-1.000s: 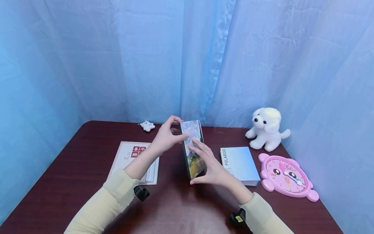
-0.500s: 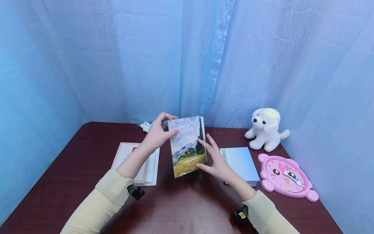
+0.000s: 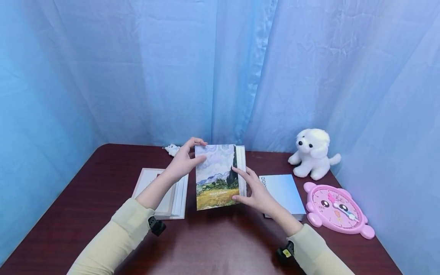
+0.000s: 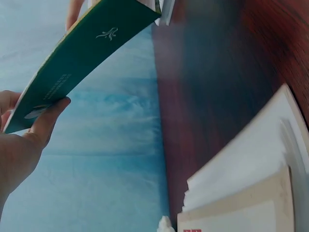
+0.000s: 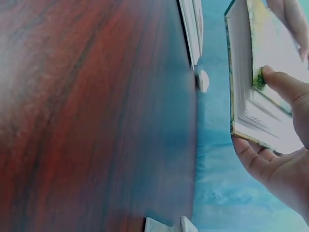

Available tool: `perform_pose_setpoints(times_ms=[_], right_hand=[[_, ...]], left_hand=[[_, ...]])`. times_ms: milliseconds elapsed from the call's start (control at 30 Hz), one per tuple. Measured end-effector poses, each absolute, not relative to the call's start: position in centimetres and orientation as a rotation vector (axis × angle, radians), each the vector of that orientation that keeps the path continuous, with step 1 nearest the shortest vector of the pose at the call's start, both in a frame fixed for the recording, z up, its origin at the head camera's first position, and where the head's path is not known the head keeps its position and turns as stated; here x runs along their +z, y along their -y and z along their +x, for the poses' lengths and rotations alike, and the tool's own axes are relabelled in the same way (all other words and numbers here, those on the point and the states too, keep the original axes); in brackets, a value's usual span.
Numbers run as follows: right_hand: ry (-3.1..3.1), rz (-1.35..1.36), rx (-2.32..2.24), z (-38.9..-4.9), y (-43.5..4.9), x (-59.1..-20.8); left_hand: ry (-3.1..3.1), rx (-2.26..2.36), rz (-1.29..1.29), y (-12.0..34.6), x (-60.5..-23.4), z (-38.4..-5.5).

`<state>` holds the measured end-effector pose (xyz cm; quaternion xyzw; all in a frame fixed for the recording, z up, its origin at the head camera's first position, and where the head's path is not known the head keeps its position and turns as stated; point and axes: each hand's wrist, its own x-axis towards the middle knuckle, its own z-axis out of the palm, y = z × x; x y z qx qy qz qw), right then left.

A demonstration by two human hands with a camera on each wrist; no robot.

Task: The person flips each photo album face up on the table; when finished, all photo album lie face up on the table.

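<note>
1. Album (image 3: pixel 214 177): one, held in the middle of the scene, raised above the table (image 3: pixel 213 246). We note a painted front cover with sky, hills and yellow field, pale lettering low on it, and page edges showing at the right. The left wrist view gives us a green face with pale print.
2. Left hand (image 3: pixel 184 159): grips the album by its far left part, thumb on the front cover.
3. Right hand (image 3: pixel 253 194): grips the album by its right edge, thumb at the front cover's near right corner.
4. Pale book (image 3: pixel 180 196): lies flat on the left, partly hidden from us by the left forearm.
5. Blue item (image 3: pixel 283 194): white to blue on top, lettered at its left edge, lying just behind the right forearm; box or book, we cannot tell.
6. Clock (image 3: pixel 338 210): pink, with an animal face, flat at the right.
7. Dog (image 3: pixel 312 152): white plush, seated far right, beyond the clock.
8. Toy (image 3: pixel 172 149): small, white, at the far left edge, partly behind the left hand.
9. Curtain (image 3: pixel 165 76): blue, hung behind the table.
</note>
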<state>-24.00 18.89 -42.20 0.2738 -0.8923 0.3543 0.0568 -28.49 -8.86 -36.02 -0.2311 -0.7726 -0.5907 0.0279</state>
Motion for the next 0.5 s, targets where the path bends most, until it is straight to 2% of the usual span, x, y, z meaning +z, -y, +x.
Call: perform_pose_setpoints(times_ms=[500], right_hand=[[2.87,0.831,0.886,-24.4,-18.0,-42.2]], left_hand=[[2.719,-1.655,-0.56,10.0,-39.2,-30.4]])
